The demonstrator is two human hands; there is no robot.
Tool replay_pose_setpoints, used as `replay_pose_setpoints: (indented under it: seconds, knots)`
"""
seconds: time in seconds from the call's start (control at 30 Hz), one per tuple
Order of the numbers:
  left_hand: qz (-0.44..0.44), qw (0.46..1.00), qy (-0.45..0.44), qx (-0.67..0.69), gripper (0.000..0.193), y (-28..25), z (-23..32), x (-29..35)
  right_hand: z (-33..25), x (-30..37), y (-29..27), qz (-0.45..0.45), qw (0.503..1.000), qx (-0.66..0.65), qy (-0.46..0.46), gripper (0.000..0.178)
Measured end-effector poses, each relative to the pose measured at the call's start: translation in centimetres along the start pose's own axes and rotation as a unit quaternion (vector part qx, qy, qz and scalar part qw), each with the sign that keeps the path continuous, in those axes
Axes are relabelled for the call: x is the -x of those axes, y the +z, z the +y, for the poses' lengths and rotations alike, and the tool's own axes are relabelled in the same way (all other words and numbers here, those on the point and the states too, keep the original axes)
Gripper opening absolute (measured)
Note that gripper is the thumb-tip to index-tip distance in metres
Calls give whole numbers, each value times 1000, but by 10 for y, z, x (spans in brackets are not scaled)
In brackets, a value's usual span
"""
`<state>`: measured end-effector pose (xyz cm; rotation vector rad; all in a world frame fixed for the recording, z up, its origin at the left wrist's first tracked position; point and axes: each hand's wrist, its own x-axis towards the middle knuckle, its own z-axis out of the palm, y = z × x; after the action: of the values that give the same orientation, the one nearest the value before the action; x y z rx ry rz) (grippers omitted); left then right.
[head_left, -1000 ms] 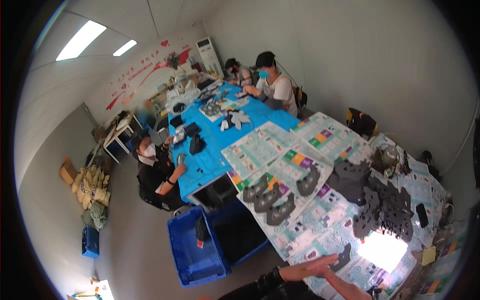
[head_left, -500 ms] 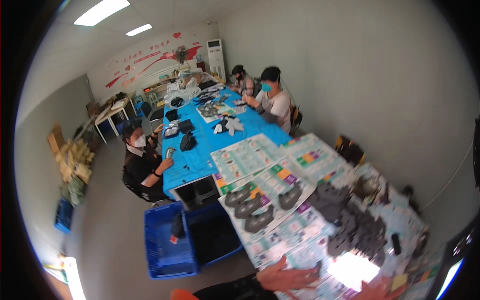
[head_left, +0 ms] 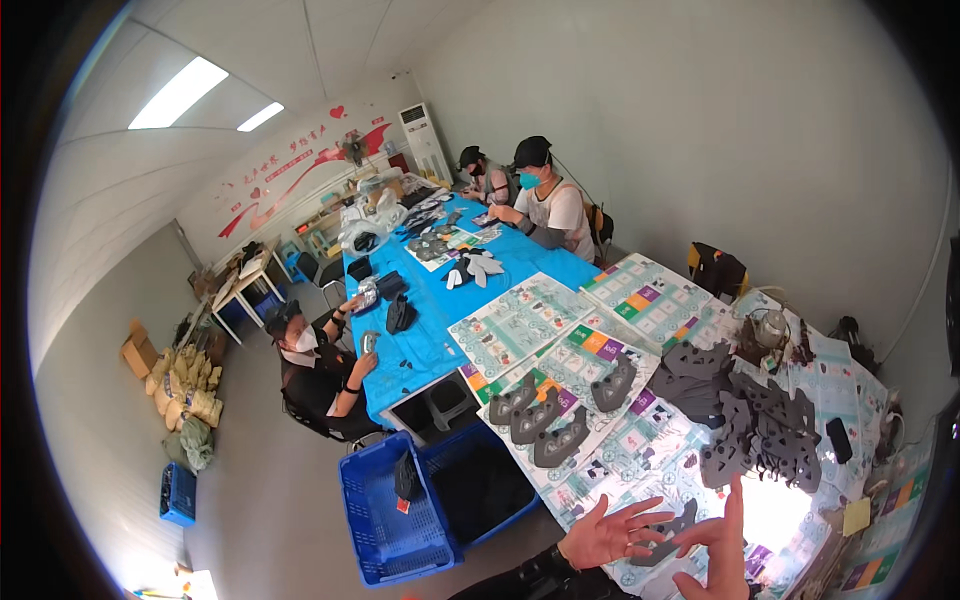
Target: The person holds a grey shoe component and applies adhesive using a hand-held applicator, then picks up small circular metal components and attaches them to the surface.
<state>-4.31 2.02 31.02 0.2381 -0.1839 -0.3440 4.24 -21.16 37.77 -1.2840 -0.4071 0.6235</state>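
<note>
Both left hand [head_left: 613,534] and right hand [head_left: 718,552] spread fingers, gripping nothing visible; grey piece [head_left: 685,516] lies beneath left fingertips, contact unclear; likely between grips; next grip requires closing.

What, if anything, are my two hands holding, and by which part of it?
Nothing appears held: the left hand and the right hand are open near a dark grey piece.

We look from the head, through the left of two fisheye cameras, down over the hands [head_left: 610,537], close at the lower edge, and along the table [head_left: 525,254] toward the far wall [head_left: 300,172], well beyond them.
</note>
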Motion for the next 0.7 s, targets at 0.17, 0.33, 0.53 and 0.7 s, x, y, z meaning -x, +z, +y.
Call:
replay_pose_setpoints:
  seconds: [0.17,0.33,0.53,0.7]
  knots:
    - [69,983,-35,-165,80,-13,-2,18,-34,32,9,-119,953,218,-177,121]
    - [213,850,-80,-476,48,-90,-3,25,-11,0,25,-81,773,626,-71,82]
    - [167,601,-195,-757,50,-166,3,46,164,27,-142,-205,748,614,144,52]
    - [134,397,-297,-858,39,-180,2,62,217,72,-218,-74,712,631,300,38]
